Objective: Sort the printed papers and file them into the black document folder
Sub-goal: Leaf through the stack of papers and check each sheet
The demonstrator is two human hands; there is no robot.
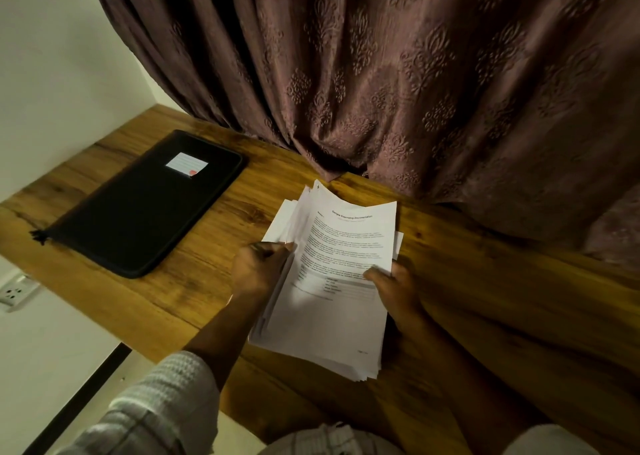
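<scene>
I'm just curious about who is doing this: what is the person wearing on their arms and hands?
Both hands, left hand and right hand, are bare, with no gloves. The left sleeve is pale checked fabric pushed up the forearm. A light right sleeve barely shows at the frame's edge.

One head-worn wide-angle camera looks forward and steeply down from above the near edge of the brown wood-grain desk (485, 281), close enough that forearms fill the lower frame. It faces the desk's far edge, where a mauve patterned curtain (381, 74) hangs (edges bow from lens distortion).
</scene>
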